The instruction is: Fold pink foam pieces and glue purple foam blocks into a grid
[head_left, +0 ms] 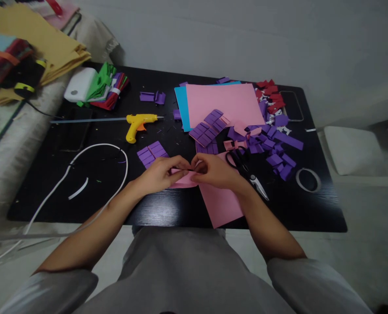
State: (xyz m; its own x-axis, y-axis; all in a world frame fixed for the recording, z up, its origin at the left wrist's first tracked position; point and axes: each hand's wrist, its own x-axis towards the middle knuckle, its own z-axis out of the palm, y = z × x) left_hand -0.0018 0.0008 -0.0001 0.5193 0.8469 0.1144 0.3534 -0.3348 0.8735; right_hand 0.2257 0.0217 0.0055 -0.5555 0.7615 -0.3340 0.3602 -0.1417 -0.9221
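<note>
My left hand [164, 174] and my right hand [213, 171] meet over the front middle of the black table. Both are closed, pinching a small dark strip [191, 169] between their fingertips. Beneath them lies pink paper [184, 180], partly covered by my fingers. A larger pink sheet [220, 207] extends from under my right hand towards the front edge. Purple segmented paper [152, 153] lies beside my left hand, and another purple segmented piece [208, 127] rests above the hands. Black-handled scissors [248, 172] are just right of my right hand.
A yellow glue gun [136, 126] lies left of centre, near a looping white cable [125, 168]. Pink and blue sheets [223, 102] sit at the back. Purple scraps [279, 148] and a tape roll [308, 179] are on the right.
</note>
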